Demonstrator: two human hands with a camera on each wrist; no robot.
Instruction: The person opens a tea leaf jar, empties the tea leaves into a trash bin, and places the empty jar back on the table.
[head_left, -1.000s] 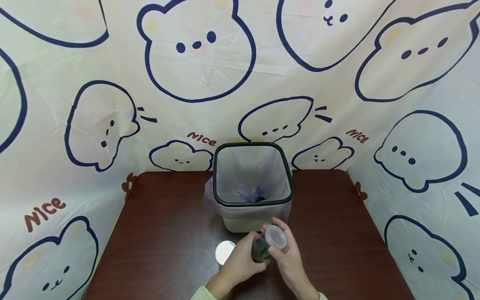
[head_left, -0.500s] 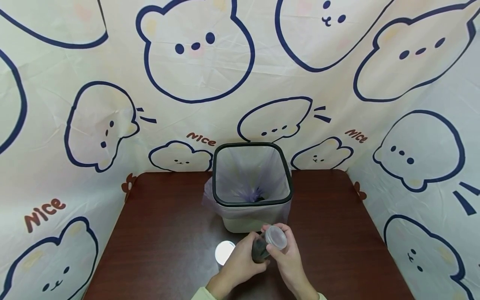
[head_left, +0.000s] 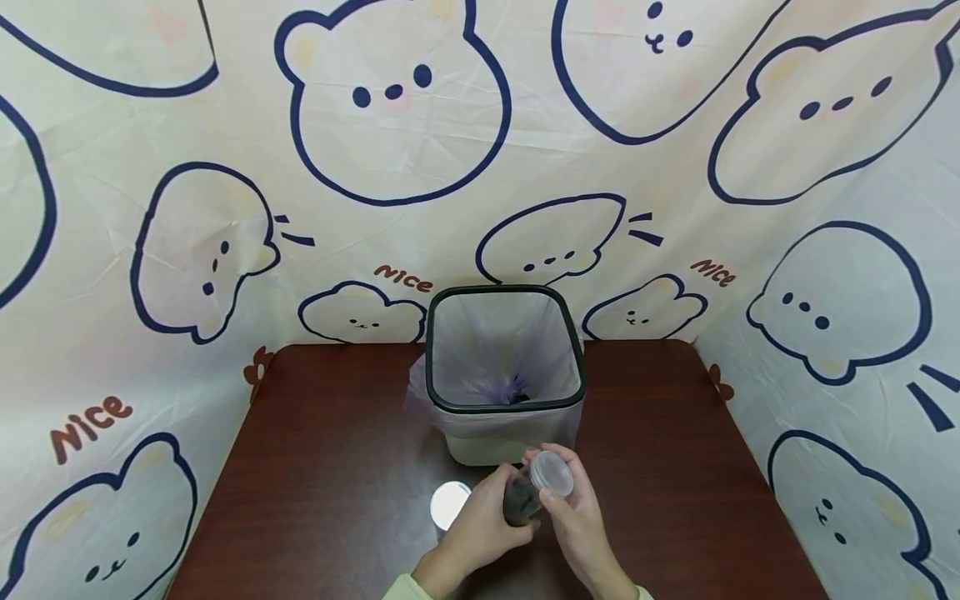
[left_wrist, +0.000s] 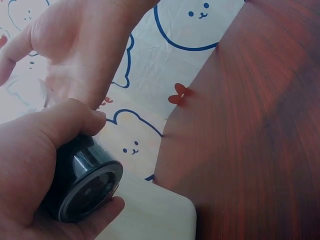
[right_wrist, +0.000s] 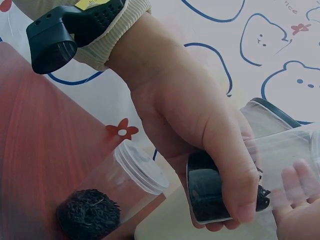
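In the head view my left hand (head_left: 480, 521) grips a clear jar (head_left: 519, 498) by its lower part, tilted with its top to the upper right. Dark, thin dried shreds (right_wrist: 262, 195) lie at its bottom end. My right hand (head_left: 583, 521) curls its fingers and thumb round the translucent lid (head_left: 552, 473). The left wrist view shows the jar's round base (left_wrist: 92, 192) between left thumb and fingers. Beside my left hand a second jar (right_wrist: 92, 217) stands upright, lidded and partly filled with dark shreds; my hand partly hides it in the head view.
A bin with a dark rim (head_left: 506, 408) and a purple bag liner (head_left: 420, 392) stands just beyond my hands. The brown table (head_left: 330, 467) meets a cartoon-printed cloth (head_left: 397, 167) at its back and sides.
My right fingers shift round the lid, closing in and then lifting slightly. The left hand, the jar and the second jar stay in place.
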